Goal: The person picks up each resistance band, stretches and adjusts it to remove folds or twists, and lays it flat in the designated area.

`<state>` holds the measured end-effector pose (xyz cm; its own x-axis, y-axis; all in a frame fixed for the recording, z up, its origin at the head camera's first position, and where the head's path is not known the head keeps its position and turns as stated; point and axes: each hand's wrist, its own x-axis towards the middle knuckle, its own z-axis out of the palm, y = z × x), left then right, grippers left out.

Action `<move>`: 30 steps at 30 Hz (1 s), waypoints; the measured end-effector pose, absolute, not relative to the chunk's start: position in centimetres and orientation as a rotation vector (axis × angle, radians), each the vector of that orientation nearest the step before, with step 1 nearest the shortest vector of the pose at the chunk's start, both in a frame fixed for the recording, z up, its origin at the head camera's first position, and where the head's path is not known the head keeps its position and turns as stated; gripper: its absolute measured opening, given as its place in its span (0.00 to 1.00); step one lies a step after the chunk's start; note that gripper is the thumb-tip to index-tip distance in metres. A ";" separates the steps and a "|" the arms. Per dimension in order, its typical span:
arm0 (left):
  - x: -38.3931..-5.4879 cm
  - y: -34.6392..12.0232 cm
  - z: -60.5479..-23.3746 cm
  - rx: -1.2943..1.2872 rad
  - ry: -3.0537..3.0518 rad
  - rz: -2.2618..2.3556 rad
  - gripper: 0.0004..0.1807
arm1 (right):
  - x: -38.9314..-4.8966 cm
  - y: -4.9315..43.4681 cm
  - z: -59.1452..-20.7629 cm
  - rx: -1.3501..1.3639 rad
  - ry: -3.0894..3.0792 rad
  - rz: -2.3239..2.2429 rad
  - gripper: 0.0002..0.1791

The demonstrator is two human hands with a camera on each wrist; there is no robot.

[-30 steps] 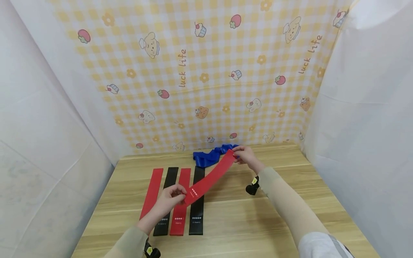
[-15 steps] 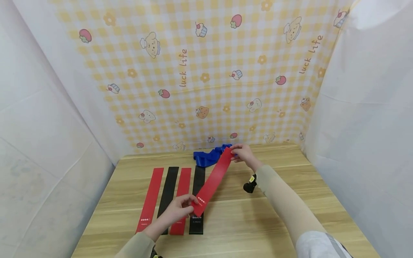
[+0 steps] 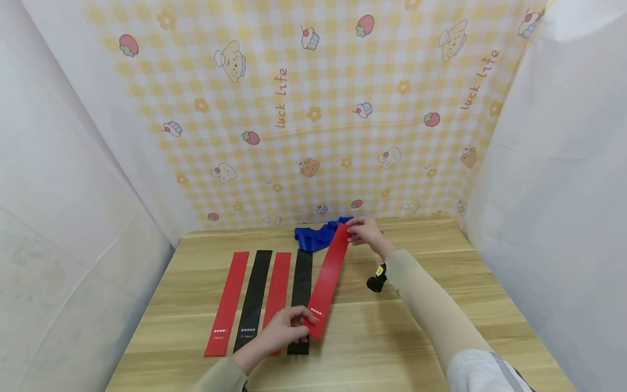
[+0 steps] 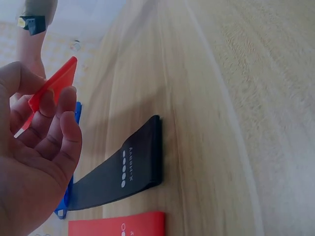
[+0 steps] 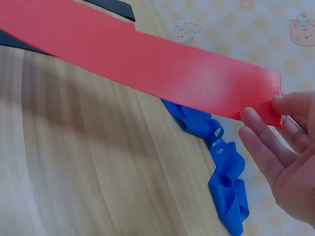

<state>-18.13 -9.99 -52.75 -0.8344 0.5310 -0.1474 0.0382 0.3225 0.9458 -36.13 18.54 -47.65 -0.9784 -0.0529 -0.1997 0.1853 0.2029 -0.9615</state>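
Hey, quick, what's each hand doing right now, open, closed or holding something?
Left hand: holding the near, printed end of the raised red band.
Right hand: holding its far end.

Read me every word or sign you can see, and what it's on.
"luck life", twice: patterned cloth.
"X-Heavy", five dots: right black band.
"Light", blurred dots: blue band.
Four filled dots, one hollow: left red band, held red band; words too small to read surely.
Five dots: left black band; word blurred.
Middle red band: label partly covered or cut off.
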 end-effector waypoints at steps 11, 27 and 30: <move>-17.4 -8.6 -54.1 0.431 2.065 1.600 0.05 | -36.4 17.4 -47.6 0.084 2.300 -1.821 0.15; -16.4 -7.5 -55.7 0.287 1.941 1.653 0.06 | -36.5 15.5 -47.9 0.035 2.332 -1.760 0.13; -16.2 -7.4 -55.7 0.268 1.934 1.650 0.06 | -36.5 15.4 -48.0 0.023 2.329 -1.749 0.13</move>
